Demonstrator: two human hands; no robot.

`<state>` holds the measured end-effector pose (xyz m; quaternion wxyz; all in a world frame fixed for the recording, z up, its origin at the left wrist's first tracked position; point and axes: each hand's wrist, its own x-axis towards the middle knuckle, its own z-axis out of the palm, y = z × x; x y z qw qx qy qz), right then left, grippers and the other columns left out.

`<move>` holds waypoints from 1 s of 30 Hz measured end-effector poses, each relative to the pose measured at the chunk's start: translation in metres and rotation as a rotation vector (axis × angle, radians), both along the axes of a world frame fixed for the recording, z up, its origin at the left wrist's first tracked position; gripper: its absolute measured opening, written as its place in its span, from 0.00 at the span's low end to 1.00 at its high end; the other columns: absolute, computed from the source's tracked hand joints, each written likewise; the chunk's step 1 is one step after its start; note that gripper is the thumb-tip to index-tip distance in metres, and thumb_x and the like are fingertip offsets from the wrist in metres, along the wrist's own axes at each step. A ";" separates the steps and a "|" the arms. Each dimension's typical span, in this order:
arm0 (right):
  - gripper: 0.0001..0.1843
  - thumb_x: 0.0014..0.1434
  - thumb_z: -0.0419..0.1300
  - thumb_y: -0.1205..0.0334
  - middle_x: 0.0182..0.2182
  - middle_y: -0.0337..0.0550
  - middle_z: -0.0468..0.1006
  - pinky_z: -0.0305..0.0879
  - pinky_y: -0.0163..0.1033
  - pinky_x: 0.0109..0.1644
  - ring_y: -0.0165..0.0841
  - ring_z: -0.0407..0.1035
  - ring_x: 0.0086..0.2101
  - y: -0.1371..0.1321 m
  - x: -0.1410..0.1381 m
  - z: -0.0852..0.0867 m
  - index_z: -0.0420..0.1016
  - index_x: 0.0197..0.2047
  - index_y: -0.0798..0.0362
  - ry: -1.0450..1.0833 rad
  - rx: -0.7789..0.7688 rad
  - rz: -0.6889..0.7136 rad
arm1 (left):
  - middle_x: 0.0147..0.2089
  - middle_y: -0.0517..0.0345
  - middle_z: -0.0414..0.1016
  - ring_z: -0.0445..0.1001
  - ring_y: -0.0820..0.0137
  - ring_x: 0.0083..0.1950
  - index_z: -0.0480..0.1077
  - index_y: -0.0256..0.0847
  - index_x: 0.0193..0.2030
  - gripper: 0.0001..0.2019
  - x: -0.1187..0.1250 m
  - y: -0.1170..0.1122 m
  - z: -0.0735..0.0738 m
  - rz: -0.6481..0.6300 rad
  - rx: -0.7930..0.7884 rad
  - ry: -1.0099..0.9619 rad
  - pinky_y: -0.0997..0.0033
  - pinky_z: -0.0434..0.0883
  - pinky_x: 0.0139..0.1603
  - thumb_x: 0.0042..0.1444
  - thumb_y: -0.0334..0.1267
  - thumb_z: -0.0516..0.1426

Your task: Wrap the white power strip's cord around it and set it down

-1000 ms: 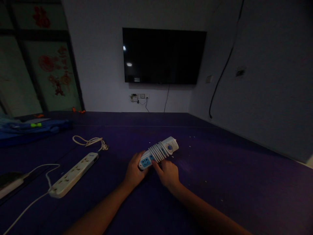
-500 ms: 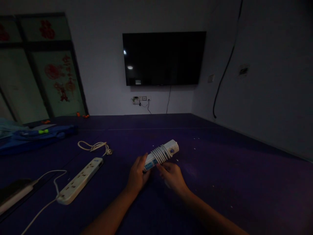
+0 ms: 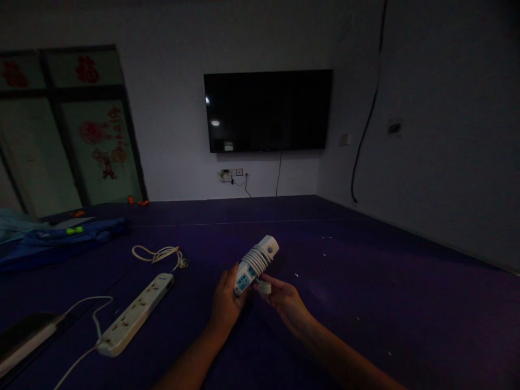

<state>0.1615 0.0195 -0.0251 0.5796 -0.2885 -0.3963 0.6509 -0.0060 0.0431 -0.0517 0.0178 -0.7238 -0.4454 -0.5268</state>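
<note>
My left hand [image 3: 225, 303] is closed round the near end of a white power strip with blue sockets [image 3: 255, 264]. Its cord is wound in tight loops about its middle. The strip is lifted off the dark purple floor [image 3: 365, 303] and tilts up to the right. My right hand [image 3: 284, 300] pinches the small white plug end of the cord [image 3: 265, 287] just under the strip.
A second white power strip [image 3: 136, 314] lies on the floor to the left with its cord trailing forward. A coiled white cable [image 3: 160, 254] lies behind it. Blue fabric [image 3: 52, 241] sits at far left. A dark TV [image 3: 268, 110] hangs on the far wall.
The wound strip has risen off the floor and tipped more upright. My right hand has moved from the strip's side to pinch the plug beneath it. The view has tilted upward.
</note>
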 end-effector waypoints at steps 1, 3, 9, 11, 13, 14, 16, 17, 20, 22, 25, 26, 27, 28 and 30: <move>0.24 0.32 0.70 0.68 0.33 0.47 0.80 0.65 0.39 0.43 0.35 0.73 0.35 0.001 0.001 -0.002 0.78 0.39 0.57 -0.044 0.006 -0.028 | 0.47 0.48 0.70 0.72 0.63 0.47 0.57 0.40 0.61 0.27 0.001 0.000 -0.001 0.001 0.004 0.022 0.63 0.72 0.45 0.54 0.38 0.55; 0.20 0.34 0.71 0.64 0.31 0.47 0.80 0.65 0.39 0.43 0.35 0.73 0.33 0.002 0.002 -0.005 0.79 0.35 0.58 -0.137 0.032 -0.085 | 0.48 0.47 0.69 0.72 0.63 0.47 0.56 0.40 0.62 0.28 0.004 -0.002 -0.002 0.020 0.026 0.096 0.64 0.72 0.45 0.54 0.36 0.55; 0.17 0.35 0.70 0.53 0.24 0.44 0.77 0.64 0.38 0.35 0.35 0.69 0.28 0.000 -0.003 -0.010 0.77 0.24 0.59 -0.229 0.079 -0.265 | 0.49 0.45 0.71 0.72 0.64 0.44 0.55 0.38 0.62 0.24 0.014 -0.008 0.002 0.235 0.263 0.449 0.66 0.70 0.43 0.58 0.31 0.49; 0.16 0.38 0.69 0.53 0.22 0.42 0.74 0.62 0.36 0.31 0.32 0.67 0.26 -0.002 -0.007 -0.012 0.76 0.23 0.58 -0.206 0.060 -0.308 | 0.48 0.46 0.72 0.73 0.66 0.40 0.55 0.38 0.63 0.24 0.019 -0.012 0.006 0.275 0.326 0.561 0.66 0.69 0.40 0.59 0.28 0.46; 0.13 0.40 0.68 0.55 0.21 0.40 0.73 0.62 0.35 0.31 0.31 0.66 0.25 -0.005 -0.011 -0.013 0.75 0.24 0.57 -0.137 0.031 -0.307 | 0.48 0.47 0.73 0.72 0.68 0.35 0.54 0.39 0.63 0.24 0.023 -0.017 0.011 0.287 0.366 0.635 0.67 0.68 0.36 0.60 0.28 0.45; 0.11 0.40 0.67 0.57 0.22 0.40 0.74 0.62 0.35 0.32 0.31 0.66 0.26 -0.006 -0.013 -0.012 0.75 0.25 0.56 -0.086 0.025 -0.290 | 0.48 0.47 0.74 0.72 0.68 0.35 0.54 0.40 0.64 0.24 0.025 -0.019 0.014 0.285 0.382 0.660 0.66 0.68 0.35 0.60 0.28 0.45; 0.10 0.38 0.66 0.63 0.27 0.41 0.76 0.64 0.36 0.36 0.33 0.68 0.30 -0.010 -0.017 -0.008 0.76 0.29 0.53 0.023 0.030 -0.229 | 0.50 0.48 0.74 0.71 0.67 0.35 0.52 0.42 0.64 0.25 0.027 -0.023 0.019 0.270 0.407 0.693 0.64 0.67 0.36 0.60 0.28 0.45; 0.12 0.38 0.65 0.65 0.29 0.41 0.76 0.64 0.36 0.38 0.34 0.68 0.32 -0.011 -0.019 -0.006 0.76 0.31 0.53 0.067 0.036 -0.198 | 0.50 0.48 0.73 0.71 0.66 0.36 0.51 0.43 0.65 0.25 0.027 -0.025 0.021 0.261 0.416 0.701 0.64 0.67 0.37 0.60 0.28 0.45; 0.14 0.37 0.64 0.67 0.31 0.41 0.77 0.65 0.37 0.41 0.34 0.69 0.33 -0.015 -0.021 0.001 0.76 0.32 0.52 0.148 0.024 -0.131 | 0.53 0.49 0.72 0.71 0.64 0.41 0.50 0.45 0.65 0.26 0.028 -0.029 0.025 0.245 0.425 0.718 0.62 0.67 0.40 0.60 0.30 0.46; 0.11 0.40 0.63 0.63 0.31 0.42 0.78 0.65 0.37 0.41 0.35 0.70 0.35 -0.017 -0.020 0.004 0.77 0.32 0.52 0.165 0.011 -0.106 | 0.54 0.49 0.71 0.71 0.62 0.44 0.51 0.44 0.65 0.26 0.029 -0.031 0.025 0.250 0.429 0.721 0.61 0.66 0.41 0.60 0.30 0.47; 0.11 0.44 0.63 0.58 0.32 0.44 0.78 0.66 0.39 0.41 0.38 0.71 0.37 -0.017 -0.016 0.004 0.77 0.32 0.53 0.113 -0.001 -0.113 | 0.52 0.48 0.72 0.70 0.63 0.45 0.51 0.43 0.65 0.25 0.031 -0.030 0.020 0.204 0.434 0.743 0.61 0.66 0.43 0.60 0.29 0.46; 0.11 0.44 0.63 0.57 0.31 0.44 0.78 0.67 0.39 0.40 0.39 0.71 0.37 -0.016 -0.014 0.003 0.77 0.32 0.53 0.077 -0.017 -0.127 | 0.51 0.49 0.72 0.70 0.63 0.46 0.51 0.43 0.65 0.25 0.032 -0.029 0.018 0.166 0.441 0.757 0.61 0.66 0.44 0.61 0.30 0.46; 0.11 0.44 0.63 0.57 0.30 0.45 0.79 0.67 0.39 0.39 0.39 0.72 0.36 -0.015 -0.012 0.002 0.77 0.31 0.54 0.043 -0.040 -0.142 | 0.51 0.49 0.72 0.70 0.63 0.47 0.50 0.44 0.65 0.25 0.033 -0.029 0.016 0.127 0.448 0.769 0.61 0.66 0.46 0.61 0.30 0.45; 0.10 0.44 0.64 0.57 0.29 0.45 0.79 0.67 0.38 0.38 0.39 0.72 0.35 -0.013 -0.009 0.001 0.77 0.30 0.54 0.014 -0.065 -0.153 | 0.50 0.49 0.72 0.70 0.63 0.48 0.50 0.45 0.65 0.25 0.034 -0.028 0.014 0.093 0.457 0.774 0.60 0.65 0.47 0.61 0.31 0.45; 0.10 0.44 0.64 0.57 0.27 0.45 0.79 0.68 0.38 0.36 0.38 0.72 0.33 -0.008 -0.003 0.001 0.77 0.28 0.55 -0.029 -0.102 -0.160 | 0.51 0.49 0.72 0.68 0.63 0.51 0.50 0.46 0.65 0.25 0.035 -0.028 0.011 0.051 0.462 0.760 0.60 0.65 0.49 0.61 0.31 0.45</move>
